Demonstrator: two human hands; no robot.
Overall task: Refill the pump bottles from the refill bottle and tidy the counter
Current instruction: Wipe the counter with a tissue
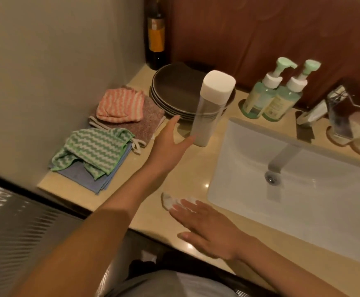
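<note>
while the refill bottle (209, 112) holds little white liquid, the left hand (168, 144) is spread beside it; right hand (207, 228) flat, fingers straight

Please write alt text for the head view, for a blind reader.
An open left hand hovers beside a tall white-capped refill bottle on the counter, left of a white sink. The right hand lies flat over a small white scrap. Two green pump bottles, stacked dark plates and folded cloths sit further back.
</note>
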